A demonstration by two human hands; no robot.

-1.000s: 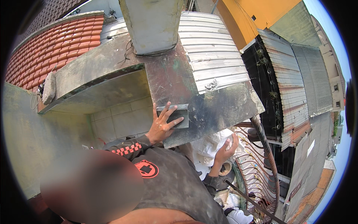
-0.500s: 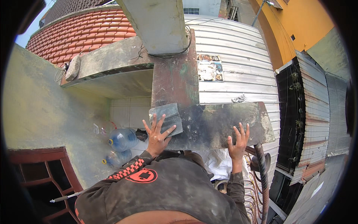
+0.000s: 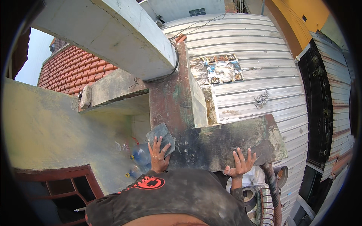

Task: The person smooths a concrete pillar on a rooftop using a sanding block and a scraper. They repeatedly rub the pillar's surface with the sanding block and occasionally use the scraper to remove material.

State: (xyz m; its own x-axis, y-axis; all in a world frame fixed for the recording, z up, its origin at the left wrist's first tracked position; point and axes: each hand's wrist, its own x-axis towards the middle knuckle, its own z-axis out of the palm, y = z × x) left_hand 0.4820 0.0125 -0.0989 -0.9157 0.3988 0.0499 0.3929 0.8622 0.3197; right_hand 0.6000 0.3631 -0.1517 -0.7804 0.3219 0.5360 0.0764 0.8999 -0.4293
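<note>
My left hand (image 3: 159, 156) lies with spread fingers on a dark grey, creased sheet (image 3: 161, 138) that looks like sandpaper. The sheet rests at the left edge of a worn concrete ledge (image 3: 222, 141), one corner sticking out past it. Part of the sheet is hidden under my fingers. Farther right, my right hand (image 3: 241, 164) is open, its fingers stretched over the near edge of the ledge. Nothing shows in that hand.
A pale concrete beam (image 3: 124, 41) slants in from the upper left, a black cable around its end. Corrugated metal roofing (image 3: 260, 81) spreads beyond the ledge. Blue water jugs (image 3: 142, 153) sit below on the left. A dark ribbed pipe (image 3: 272, 184) stands near my right hand.
The whole view has turned and shifted, showing more of the beam and roof. My left hand and the sheet have slid a little toward the ledge's left edge; my right hand stays near the front edge.
</note>
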